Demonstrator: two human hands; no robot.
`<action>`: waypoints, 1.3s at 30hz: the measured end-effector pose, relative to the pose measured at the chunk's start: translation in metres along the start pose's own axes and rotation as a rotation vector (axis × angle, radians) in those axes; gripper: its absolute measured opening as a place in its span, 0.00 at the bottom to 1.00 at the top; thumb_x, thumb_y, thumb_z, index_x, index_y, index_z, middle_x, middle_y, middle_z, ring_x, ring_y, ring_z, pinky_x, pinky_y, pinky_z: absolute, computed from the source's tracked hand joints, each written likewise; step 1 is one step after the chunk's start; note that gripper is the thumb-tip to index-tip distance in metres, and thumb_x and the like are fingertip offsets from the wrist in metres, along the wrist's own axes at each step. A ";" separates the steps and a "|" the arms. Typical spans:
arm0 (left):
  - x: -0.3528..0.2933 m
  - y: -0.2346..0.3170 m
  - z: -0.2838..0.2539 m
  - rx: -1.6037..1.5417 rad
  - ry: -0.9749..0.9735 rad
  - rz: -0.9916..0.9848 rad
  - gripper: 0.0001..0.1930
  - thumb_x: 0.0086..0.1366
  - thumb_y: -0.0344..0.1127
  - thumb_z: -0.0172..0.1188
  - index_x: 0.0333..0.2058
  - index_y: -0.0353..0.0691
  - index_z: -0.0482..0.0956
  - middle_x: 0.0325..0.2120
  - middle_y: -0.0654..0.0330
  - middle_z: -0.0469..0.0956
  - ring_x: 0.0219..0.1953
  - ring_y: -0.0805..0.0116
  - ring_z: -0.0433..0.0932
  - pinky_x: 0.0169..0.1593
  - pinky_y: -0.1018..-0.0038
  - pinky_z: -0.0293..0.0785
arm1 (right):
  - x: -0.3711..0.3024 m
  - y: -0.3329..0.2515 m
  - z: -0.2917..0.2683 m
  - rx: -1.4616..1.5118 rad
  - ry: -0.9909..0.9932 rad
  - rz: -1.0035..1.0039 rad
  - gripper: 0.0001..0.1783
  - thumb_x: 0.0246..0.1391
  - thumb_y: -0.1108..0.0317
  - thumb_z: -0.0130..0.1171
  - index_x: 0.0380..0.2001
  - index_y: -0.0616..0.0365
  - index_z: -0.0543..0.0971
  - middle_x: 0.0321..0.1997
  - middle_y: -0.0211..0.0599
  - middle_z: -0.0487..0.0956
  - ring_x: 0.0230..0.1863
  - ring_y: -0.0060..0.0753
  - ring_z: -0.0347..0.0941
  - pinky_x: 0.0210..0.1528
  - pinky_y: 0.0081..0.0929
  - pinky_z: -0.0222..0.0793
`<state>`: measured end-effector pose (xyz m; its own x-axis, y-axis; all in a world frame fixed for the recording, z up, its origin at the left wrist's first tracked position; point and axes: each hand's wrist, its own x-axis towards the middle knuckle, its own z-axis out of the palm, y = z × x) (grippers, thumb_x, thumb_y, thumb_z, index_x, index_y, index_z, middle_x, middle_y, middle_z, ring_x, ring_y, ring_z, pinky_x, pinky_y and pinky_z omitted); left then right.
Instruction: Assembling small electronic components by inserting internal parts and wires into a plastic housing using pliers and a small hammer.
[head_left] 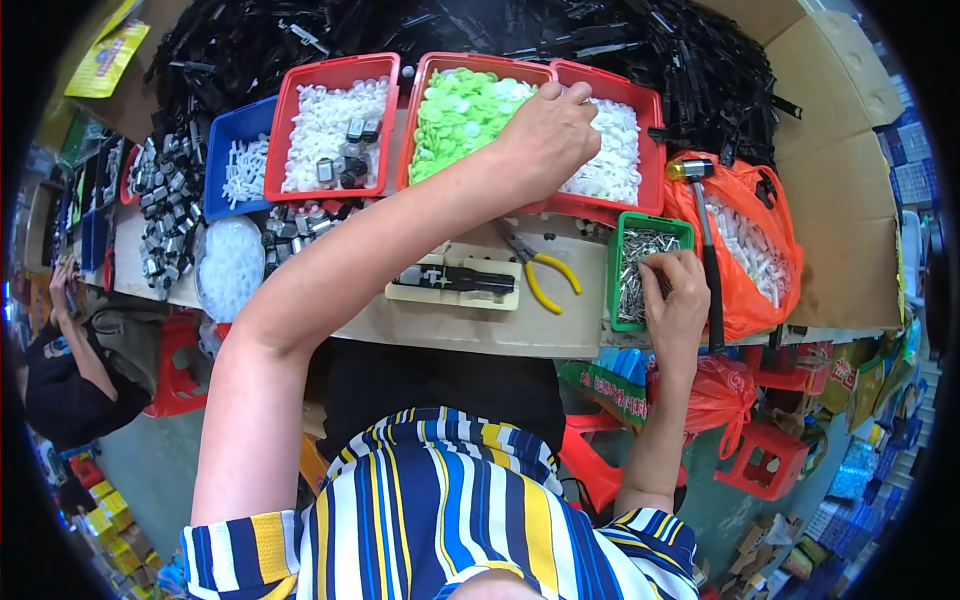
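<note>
My left hand (553,140) reaches across to the boundary of the tray of green discs (455,110) and the red tray of small white plastic parts (612,150). Its fingers are bent down and closed; the hand itself hides the fingertips. Down in the green bin of small metal pins (640,245), my right hand (678,295) has its thumb and fingers drawn together among the pins. What either hand pinches is too small or hidden to make out. Between my arms, a cream fixture (420,292) holds a black elongated part (470,279). Beside it rest yellow-handled pliers (545,275).
A hammer (708,240) lies by an orange bag of white parts (760,250). Leftward are another red tray (335,190), a blue bin (225,205) and metallic pieces (168,215). Black parts (500,30) heap behind; cardboard (830,180) stands right. Another person (80,380) sits far left.
</note>
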<state>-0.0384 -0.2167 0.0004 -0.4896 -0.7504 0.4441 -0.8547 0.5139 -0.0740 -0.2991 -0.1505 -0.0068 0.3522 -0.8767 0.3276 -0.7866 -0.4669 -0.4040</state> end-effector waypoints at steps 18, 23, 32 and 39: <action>-0.070 0.033 -0.050 -1.056 0.157 -0.625 0.07 0.59 0.29 0.69 0.35 0.32 0.87 0.29 0.57 0.85 0.32 0.74 0.83 0.37 0.77 0.78 | 0.015 -0.078 0.014 0.576 0.101 -0.012 0.06 0.51 0.84 0.64 0.34 0.67 0.82 0.32 0.37 0.80 0.31 0.24 0.75 0.35 0.23 0.71; -0.114 0.051 -0.052 -1.491 0.247 -0.850 0.06 0.62 0.26 0.69 0.37 0.31 0.86 0.30 0.63 0.84 0.33 0.81 0.80 0.38 0.83 0.77 | 0.015 -0.113 0.029 0.602 0.069 -0.094 0.07 0.50 0.84 0.65 0.34 0.66 0.82 0.31 0.37 0.80 0.30 0.25 0.74 0.34 0.23 0.71; -0.149 0.060 -0.060 -1.561 0.339 -0.940 0.05 0.62 0.26 0.67 0.37 0.33 0.86 0.31 0.65 0.84 0.33 0.83 0.79 0.36 0.83 0.76 | 0.007 -0.136 0.041 0.586 0.020 -0.136 0.07 0.50 0.84 0.65 0.33 0.66 0.81 0.30 0.38 0.80 0.28 0.26 0.74 0.32 0.24 0.70; -0.155 0.064 -0.059 -1.430 0.361 -0.952 0.05 0.60 0.25 0.68 0.35 0.33 0.86 0.30 0.64 0.84 0.33 0.80 0.80 0.37 0.81 0.77 | 0.004 -0.141 0.043 0.594 0.002 -0.109 0.07 0.49 0.84 0.65 0.33 0.66 0.81 0.29 0.38 0.79 0.27 0.27 0.73 0.32 0.25 0.69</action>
<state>-0.0067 -0.0428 -0.0201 0.2750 -0.9608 0.0355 0.1116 0.0686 0.9914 -0.1647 -0.0933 0.0151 0.4131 -0.8205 0.3953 -0.3281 -0.5390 -0.7758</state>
